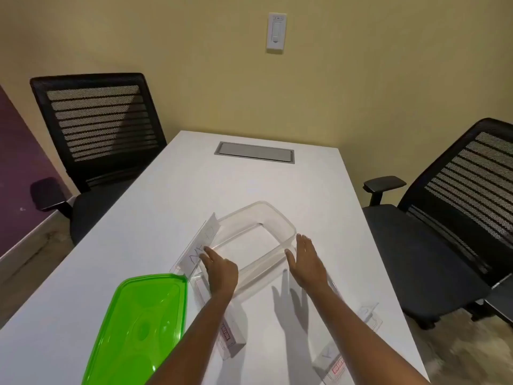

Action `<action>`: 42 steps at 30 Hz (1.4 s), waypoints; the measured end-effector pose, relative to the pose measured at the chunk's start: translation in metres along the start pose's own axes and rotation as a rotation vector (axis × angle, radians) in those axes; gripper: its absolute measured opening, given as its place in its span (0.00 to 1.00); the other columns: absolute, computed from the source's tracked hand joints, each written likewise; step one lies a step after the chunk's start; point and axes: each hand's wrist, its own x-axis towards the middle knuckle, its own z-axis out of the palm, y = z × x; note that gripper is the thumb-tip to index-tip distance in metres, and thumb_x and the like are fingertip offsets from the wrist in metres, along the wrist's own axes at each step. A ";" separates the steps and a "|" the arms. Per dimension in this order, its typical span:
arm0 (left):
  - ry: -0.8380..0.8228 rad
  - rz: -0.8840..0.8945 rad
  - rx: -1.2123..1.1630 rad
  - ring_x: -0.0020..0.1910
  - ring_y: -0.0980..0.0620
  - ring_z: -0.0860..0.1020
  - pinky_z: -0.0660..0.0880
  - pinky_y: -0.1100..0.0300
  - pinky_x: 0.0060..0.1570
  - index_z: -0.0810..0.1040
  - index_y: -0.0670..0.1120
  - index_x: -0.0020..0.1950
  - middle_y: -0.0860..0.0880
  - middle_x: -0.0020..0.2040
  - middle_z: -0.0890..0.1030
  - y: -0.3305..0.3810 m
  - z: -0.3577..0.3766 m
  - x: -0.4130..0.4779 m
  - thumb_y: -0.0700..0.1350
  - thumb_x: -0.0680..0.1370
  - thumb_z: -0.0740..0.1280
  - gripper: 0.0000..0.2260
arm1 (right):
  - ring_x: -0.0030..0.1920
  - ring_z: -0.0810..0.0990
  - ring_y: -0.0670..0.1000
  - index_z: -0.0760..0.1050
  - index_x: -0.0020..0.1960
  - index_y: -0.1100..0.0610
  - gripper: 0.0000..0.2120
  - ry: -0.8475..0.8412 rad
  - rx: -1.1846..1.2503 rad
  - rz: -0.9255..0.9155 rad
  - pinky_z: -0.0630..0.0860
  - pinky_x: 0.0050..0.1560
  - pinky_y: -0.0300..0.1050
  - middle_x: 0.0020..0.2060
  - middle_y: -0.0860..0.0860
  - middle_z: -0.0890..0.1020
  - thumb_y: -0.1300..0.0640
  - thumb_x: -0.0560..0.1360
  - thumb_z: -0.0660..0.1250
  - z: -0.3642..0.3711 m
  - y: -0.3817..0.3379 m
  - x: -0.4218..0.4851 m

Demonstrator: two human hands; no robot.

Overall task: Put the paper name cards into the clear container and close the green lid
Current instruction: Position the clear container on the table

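Note:
The clear container (259, 215) stands open on the white table (172, 190), with no cards visible inside. The green lid (138, 323) lies flat at its near left. A name card in a clear stand (201, 245) leans against the container's left side. Two more name cards lie near me: one (230, 334) under my left forearm, another (337, 362) at the near right. My left hand (220, 270) reaches to the container's near left corner, fingers straight. My right hand (305, 259) is held flat beside the container's right corner. Neither hand holds anything.
A black mesh chair (100, 129) stands at the table's left, another (455, 207) at its right. A grey cable hatch (254, 152) sits in the table's far end. A wall switch (275, 32) hangs on the yellow wall.

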 end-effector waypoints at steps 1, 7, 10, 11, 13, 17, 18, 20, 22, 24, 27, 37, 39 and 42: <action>-0.007 -0.062 -0.027 0.75 0.39 0.56 0.62 0.50 0.70 0.43 0.36 0.77 0.37 0.78 0.47 0.001 0.001 0.006 0.33 0.79 0.53 0.28 | 0.77 0.54 0.52 0.50 0.76 0.60 0.28 -0.003 0.023 0.011 0.58 0.74 0.47 0.76 0.56 0.56 0.50 0.81 0.52 -0.001 0.000 0.006; -0.046 -0.205 -0.086 0.74 0.37 0.61 0.63 0.50 0.70 0.40 0.36 0.76 0.37 0.78 0.49 -0.003 0.012 0.031 0.31 0.78 0.52 0.30 | 0.72 0.63 0.55 0.53 0.75 0.62 0.27 -0.077 0.107 0.027 0.63 0.70 0.49 0.73 0.57 0.62 0.51 0.80 0.53 -0.006 -0.009 0.039; -0.037 -0.227 -0.105 0.74 0.38 0.62 0.63 0.51 0.70 0.39 0.37 0.76 0.37 0.78 0.50 -0.006 0.015 0.041 0.31 0.79 0.52 0.30 | 0.70 0.66 0.57 0.53 0.74 0.62 0.26 -0.117 0.111 0.065 0.66 0.67 0.51 0.72 0.59 0.64 0.52 0.81 0.52 -0.005 -0.012 0.056; -0.030 -0.229 -0.104 0.73 0.38 0.62 0.63 0.51 0.70 0.39 0.38 0.76 0.37 0.78 0.50 -0.008 0.017 0.044 0.31 0.79 0.52 0.31 | 0.69 0.67 0.58 0.54 0.74 0.62 0.25 -0.129 0.101 0.079 0.66 0.66 0.52 0.71 0.60 0.64 0.53 0.81 0.52 -0.004 -0.012 0.063; -0.024 -0.234 -0.123 0.73 0.39 0.63 0.64 0.51 0.69 0.39 0.39 0.77 0.38 0.78 0.51 -0.011 0.018 0.044 0.31 0.79 0.51 0.31 | 0.68 0.69 0.60 0.55 0.74 0.63 0.24 -0.146 0.087 0.107 0.67 0.65 0.52 0.70 0.61 0.65 0.55 0.81 0.52 -0.004 -0.013 0.070; -0.007 -0.230 -0.129 0.67 0.37 0.70 0.70 0.49 0.63 0.39 0.42 0.77 0.37 0.77 0.56 -0.016 0.020 0.047 0.31 0.79 0.51 0.31 | 0.66 0.69 0.62 0.59 0.71 0.64 0.21 -0.152 0.084 0.144 0.68 0.66 0.53 0.67 0.63 0.68 0.61 0.79 0.54 -0.002 -0.010 0.083; -0.004 -0.227 -0.114 0.66 0.36 0.71 0.71 0.49 0.62 0.39 0.41 0.77 0.37 0.77 0.57 -0.016 0.020 0.046 0.31 0.79 0.52 0.31 | 0.65 0.70 0.62 0.61 0.70 0.65 0.20 -0.140 0.093 0.155 0.68 0.65 0.52 0.66 0.64 0.70 0.63 0.79 0.54 -0.003 -0.008 0.086; 0.007 -0.208 -0.062 0.67 0.36 0.70 0.70 0.49 0.63 0.39 0.40 0.77 0.36 0.76 0.58 -0.017 0.019 0.047 0.30 0.78 0.52 0.31 | 0.60 0.73 0.62 0.68 0.63 0.65 0.17 -0.106 0.159 0.196 0.71 0.59 0.50 0.60 0.63 0.74 0.68 0.76 0.54 -0.003 -0.007 0.090; 0.023 -0.181 -0.016 0.69 0.36 0.69 0.69 0.49 0.65 0.41 0.40 0.77 0.35 0.75 0.60 -0.018 0.017 0.047 0.30 0.78 0.52 0.31 | 0.49 0.72 0.57 0.71 0.51 0.62 0.12 -0.069 0.211 0.231 0.68 0.48 0.43 0.49 0.62 0.75 0.71 0.74 0.53 -0.006 -0.004 0.090; 0.027 -0.161 0.015 0.68 0.35 0.69 0.68 0.48 0.65 0.44 0.40 0.77 0.34 0.74 0.63 -0.017 0.013 0.049 0.29 0.78 0.52 0.30 | 0.49 0.73 0.56 0.74 0.54 0.66 0.13 -0.031 0.264 0.239 0.68 0.48 0.44 0.51 0.63 0.78 0.70 0.74 0.53 -0.009 -0.003 0.086; 0.002 -0.132 0.055 0.70 0.36 0.68 0.67 0.48 0.66 0.48 0.40 0.77 0.34 0.73 0.64 -0.015 0.006 0.055 0.29 0.78 0.51 0.29 | 0.62 0.75 0.60 0.70 0.66 0.65 0.20 0.000 0.325 0.254 0.71 0.61 0.49 0.60 0.62 0.78 0.69 0.75 0.56 -0.015 0.000 0.070; -0.097 -0.014 0.113 0.67 0.37 0.71 0.69 0.49 0.64 0.52 0.42 0.77 0.36 0.72 0.67 -0.022 -0.004 0.057 0.30 0.79 0.50 0.26 | 0.57 0.77 0.60 0.70 0.67 0.66 0.20 0.023 0.409 0.298 0.71 0.58 0.46 0.55 0.64 0.80 0.67 0.74 0.60 -0.018 0.018 0.010; -0.095 -0.011 0.110 0.66 0.37 0.71 0.70 0.48 0.63 0.53 0.42 0.77 0.35 0.71 0.69 -0.023 -0.001 0.053 0.30 0.79 0.50 0.26 | 0.58 0.76 0.60 0.69 0.67 0.66 0.21 0.025 0.418 0.311 0.71 0.59 0.47 0.57 0.64 0.79 0.67 0.74 0.60 -0.016 0.023 0.003; -0.099 0.004 0.100 0.68 0.38 0.70 0.69 0.48 0.64 0.54 0.44 0.77 0.36 0.71 0.69 -0.024 0.004 0.047 0.29 0.78 0.49 0.27 | 0.61 0.75 0.60 0.68 0.68 0.65 0.21 0.017 0.424 0.337 0.70 0.61 0.48 0.60 0.63 0.77 0.67 0.75 0.59 -0.014 0.030 -0.006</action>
